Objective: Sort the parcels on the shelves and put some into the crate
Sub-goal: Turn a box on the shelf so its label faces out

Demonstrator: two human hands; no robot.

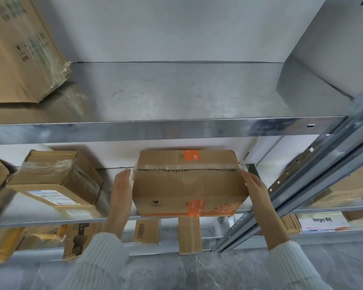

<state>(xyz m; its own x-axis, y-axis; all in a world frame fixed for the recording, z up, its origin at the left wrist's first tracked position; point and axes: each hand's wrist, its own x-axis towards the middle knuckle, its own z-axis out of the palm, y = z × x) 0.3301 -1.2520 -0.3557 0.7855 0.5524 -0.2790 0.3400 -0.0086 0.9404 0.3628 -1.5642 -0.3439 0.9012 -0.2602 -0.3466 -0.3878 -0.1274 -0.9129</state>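
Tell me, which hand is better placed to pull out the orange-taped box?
Right, slightly: the right hand lies flat against the box end, while the left hand stands beside the other end, contact unclear.

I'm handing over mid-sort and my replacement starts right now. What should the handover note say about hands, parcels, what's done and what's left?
Left hand: open, fingers straight, beside the left end of the orange-taped box; contact unclear.
Right hand: open, flat against the box's right end.
The box sits on the middle shelf, overhanging its front edge.
A clear-taped parcel lies to its left; a large carton stands on the top shelf.
Crate: not in view, so nothing shows as packed.
Left: lift this box, then place it on a shelf or in the crate.
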